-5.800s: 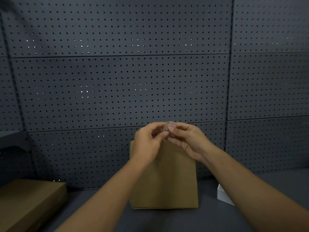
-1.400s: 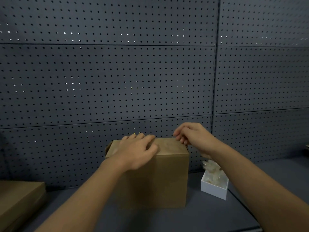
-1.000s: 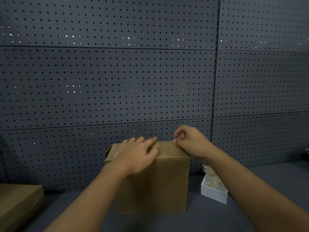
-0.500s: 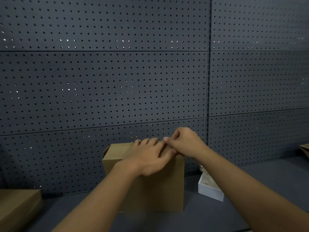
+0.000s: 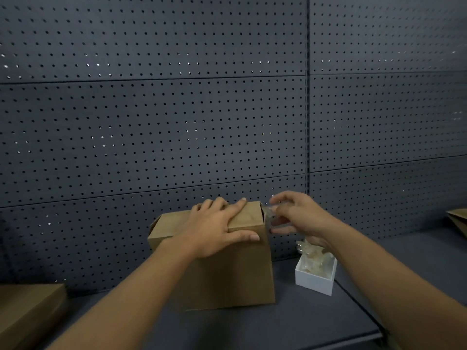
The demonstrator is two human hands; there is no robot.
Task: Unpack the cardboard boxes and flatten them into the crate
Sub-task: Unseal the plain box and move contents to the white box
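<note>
On the dark grey counter point(image 5: 290, 322), right in front of the perforated wall panel, the upright brown cardboard box point(image 5: 227, 269) stands directly ahead of me with its top running left to right. My left hand point(image 5: 217, 233) lies flat and spread on that top, fingers over the far edge and thumb on the near face, holding it down. My right hand point(image 5: 298, 218), just off the box's right end and nearer the seam's end, pinches a strip of clear tape point(image 5: 271, 215), so I judge the pull goes rightward, toward the small white tray point(image 5: 316, 282) of crumpled tape.
</note>
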